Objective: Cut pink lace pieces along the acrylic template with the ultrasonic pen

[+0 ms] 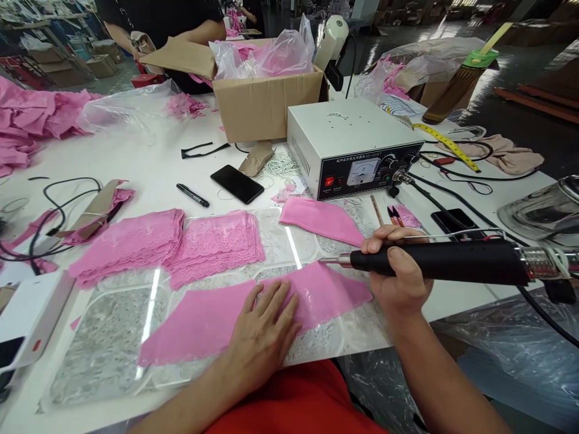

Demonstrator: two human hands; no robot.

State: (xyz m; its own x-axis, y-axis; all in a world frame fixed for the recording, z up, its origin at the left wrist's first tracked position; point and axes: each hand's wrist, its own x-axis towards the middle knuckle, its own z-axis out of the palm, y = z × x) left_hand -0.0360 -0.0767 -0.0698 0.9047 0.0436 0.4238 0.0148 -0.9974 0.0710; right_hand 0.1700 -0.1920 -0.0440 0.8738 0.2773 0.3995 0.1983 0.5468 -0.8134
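My left hand (266, 322) lies flat with its fingers spread on a pink fabric piece (199, 322) near the table's front edge. My right hand (400, 271) is closed round a black handheld tool (452, 260) with a cable at its rear. The tool's thin metal tip touches or almost touches the upper edge of the pink fabric, right of my left hand. Behind it lies another pink piece (321, 218). Two stacks of pink lace pieces, a left one (131, 244) and a right one (217, 244), sit at the centre left.
A control box (362, 147) stands behind the tool, its cable running right. Farther back are a cardboard box (271, 102) and a person's arm (199, 33). A phone (237, 184) and a marker (192, 195) lie mid-table. A glass jar (543, 211) is at the right.
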